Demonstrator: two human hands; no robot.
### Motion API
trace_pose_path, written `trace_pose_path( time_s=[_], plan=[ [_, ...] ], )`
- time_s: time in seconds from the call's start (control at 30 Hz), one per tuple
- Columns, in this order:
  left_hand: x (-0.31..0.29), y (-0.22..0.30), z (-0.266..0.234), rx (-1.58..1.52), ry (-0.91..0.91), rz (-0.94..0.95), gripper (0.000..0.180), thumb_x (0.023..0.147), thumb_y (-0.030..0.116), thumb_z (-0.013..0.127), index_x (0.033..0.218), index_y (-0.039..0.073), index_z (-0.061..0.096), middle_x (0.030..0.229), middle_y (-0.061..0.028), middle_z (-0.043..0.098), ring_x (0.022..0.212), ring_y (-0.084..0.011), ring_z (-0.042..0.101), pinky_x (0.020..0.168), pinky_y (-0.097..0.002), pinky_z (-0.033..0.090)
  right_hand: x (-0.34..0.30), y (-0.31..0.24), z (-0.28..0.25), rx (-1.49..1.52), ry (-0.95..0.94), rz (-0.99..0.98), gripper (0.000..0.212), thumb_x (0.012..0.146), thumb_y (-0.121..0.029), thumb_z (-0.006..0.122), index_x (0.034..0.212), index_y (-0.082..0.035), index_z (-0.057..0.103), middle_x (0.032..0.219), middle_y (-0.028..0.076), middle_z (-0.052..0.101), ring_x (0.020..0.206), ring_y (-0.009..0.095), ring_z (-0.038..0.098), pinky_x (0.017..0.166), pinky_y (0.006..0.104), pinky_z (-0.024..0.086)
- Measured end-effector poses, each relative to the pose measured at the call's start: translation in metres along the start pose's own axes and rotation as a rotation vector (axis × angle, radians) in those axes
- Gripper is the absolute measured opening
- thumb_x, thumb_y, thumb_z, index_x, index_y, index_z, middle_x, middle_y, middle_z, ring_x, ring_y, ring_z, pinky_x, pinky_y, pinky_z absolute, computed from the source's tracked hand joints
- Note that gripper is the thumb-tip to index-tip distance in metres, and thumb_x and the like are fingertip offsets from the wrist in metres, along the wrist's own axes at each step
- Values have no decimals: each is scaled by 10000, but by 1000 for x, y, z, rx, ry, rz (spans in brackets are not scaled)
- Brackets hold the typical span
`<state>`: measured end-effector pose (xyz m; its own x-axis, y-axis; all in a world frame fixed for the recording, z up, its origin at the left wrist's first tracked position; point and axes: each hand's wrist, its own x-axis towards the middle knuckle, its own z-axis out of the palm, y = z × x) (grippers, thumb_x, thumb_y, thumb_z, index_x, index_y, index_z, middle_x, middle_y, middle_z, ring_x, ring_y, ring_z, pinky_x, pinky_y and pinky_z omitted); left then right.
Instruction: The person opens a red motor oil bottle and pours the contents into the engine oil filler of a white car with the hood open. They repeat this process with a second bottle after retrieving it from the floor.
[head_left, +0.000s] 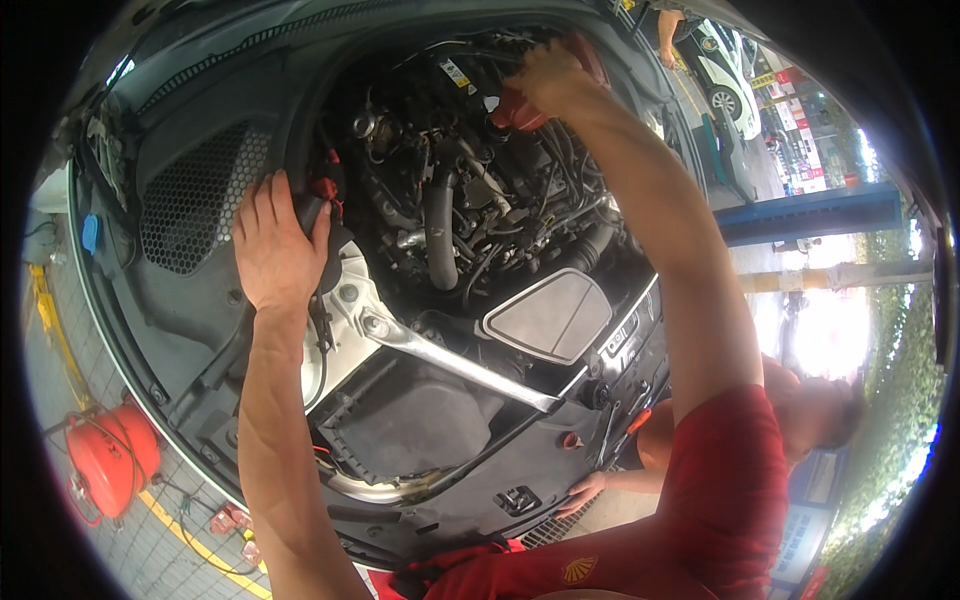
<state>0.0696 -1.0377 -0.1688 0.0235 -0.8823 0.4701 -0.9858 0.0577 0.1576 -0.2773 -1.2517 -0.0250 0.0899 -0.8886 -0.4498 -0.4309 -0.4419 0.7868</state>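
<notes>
My left hand (280, 245) lies with its fingers stretched out on the black trim at the left edge of the engine bay. Beside its thumb is a small red part (325, 188). At the far right of the bay, my right hand (550, 78) is closed on a red cloth (525, 112), which shows on both sides of the fingers. Its fingertips are partly hidden. Between my arms is the uncovered engine (480, 185), with a black hose (440, 225). A silver strut brace (460, 368) runs nearer to me.
A black box cover (405, 425) and a grey-topped housing (550, 315) sit near the front. Wrenches (607, 435) and an orange-handled tool (640, 420) lie on the front panel. Another person's hand (585, 492) touches the front edge. A red tank (112, 455) stands at left.
</notes>
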Motion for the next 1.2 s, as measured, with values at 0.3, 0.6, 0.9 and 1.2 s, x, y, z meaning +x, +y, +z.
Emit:
trace_pose_path(
  time_s=[0.3, 0.6, 0.9, 1.2],
  plan=[
    [-1, 0, -1, -10, 10, 6, 715, 1005, 454, 731, 1533, 32, 499, 1465, -171, 604, 1413, -374, 540, 1218, -508, 419, 0, -2, 1, -10, -17, 15, 804, 973, -324, 787, 1694, -429, 446, 1700, 104, 478, 1604, 328, 380, 1313, 543, 223],
    [0, 0, 0, -25, 14, 7, 718, 1001, 449, 738, 1530, 26, 500, 1461, -178, 604, 1414, -377, 536, 1218, -516, 419, -3, -1, -2, 4, -29, 2, 893, 940, -278, 820, 1718, -416, 403, 1746, 124, 427, 1619, 341, 362, 1329, 556, 208],
    [0, 0, 0, -15, 7, 5, 722, 1002, 459, 732, 1534, 29, 502, 1472, -177, 604, 1431, -368, 528, 1220, -514, 417, 0, -1, 0, 29, -44, 12, 938, 921, -257, 840, 1725, -421, 385, 1780, 125, 382, 1639, 346, 336, 1334, 562, 196],
    [0, 1, 0, -11, 4, 1, 720, 1000, 459, 733, 1533, 33, 503, 1473, -170, 604, 1430, -366, 530, 1219, -510, 418, -1, -1, 1, 17, -39, 10, 960, 901, -261, 858, 1723, -424, 390, 1759, 124, 408, 1628, 344, 349, 1323, 561, 207]
  ],
)
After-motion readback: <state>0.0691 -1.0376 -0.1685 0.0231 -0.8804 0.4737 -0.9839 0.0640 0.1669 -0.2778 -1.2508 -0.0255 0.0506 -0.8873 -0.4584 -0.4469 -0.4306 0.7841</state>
